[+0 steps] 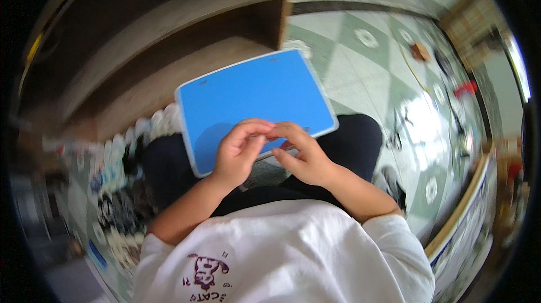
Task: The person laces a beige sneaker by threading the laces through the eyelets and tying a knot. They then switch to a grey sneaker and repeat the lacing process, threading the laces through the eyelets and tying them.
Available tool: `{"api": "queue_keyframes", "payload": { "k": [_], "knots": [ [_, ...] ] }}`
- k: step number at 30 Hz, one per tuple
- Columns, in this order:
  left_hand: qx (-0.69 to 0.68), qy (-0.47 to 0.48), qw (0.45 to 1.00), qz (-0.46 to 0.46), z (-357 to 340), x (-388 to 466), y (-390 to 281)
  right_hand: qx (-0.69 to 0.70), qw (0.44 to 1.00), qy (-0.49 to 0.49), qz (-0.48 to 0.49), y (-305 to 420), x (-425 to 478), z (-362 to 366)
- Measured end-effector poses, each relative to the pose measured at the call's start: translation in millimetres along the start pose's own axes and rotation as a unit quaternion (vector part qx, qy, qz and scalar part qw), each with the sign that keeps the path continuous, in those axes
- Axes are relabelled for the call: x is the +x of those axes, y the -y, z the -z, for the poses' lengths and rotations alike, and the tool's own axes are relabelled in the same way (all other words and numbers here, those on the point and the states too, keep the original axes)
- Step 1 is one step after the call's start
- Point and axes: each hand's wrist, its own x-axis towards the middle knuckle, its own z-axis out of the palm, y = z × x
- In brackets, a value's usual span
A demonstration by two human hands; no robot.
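Before me lies a blue rectangular board (258, 87) with a white rim and rounded corners, tilted a little and reaching over my right knee. Small dark marks sit near its corners. Over its near edge, my left hand (241, 146) has its fingers curled and the thumb pointing inward. The fingertips of my right hand (302, 151) meet those of the left, and its thumb stays apart below. A small reddish patch shows under the right fingers, too hidden to name. Whether the fingertips pinch something small is unclear.
A wooden shelf unit (181, 20) rises at the far left. Blurred rows of shoes or socks (114, 163) lie by my left knee. On the green-and-white tiled floor (355, 66) are a yellow cord (408, 62) and a brown box (420, 51). A wood-edged panel (458, 206) stands at right.
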Motion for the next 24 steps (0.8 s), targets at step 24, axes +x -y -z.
{"api": "queue_keyframes", "payload": {
  "k": [24],
  "knots": [
    [-0.065,0.343,0.926,0.144,-230.6,86.8,99.8,-0.295,0.517,-0.530,-0.604,-294.6,-420.2,193.8]
  ]
}}
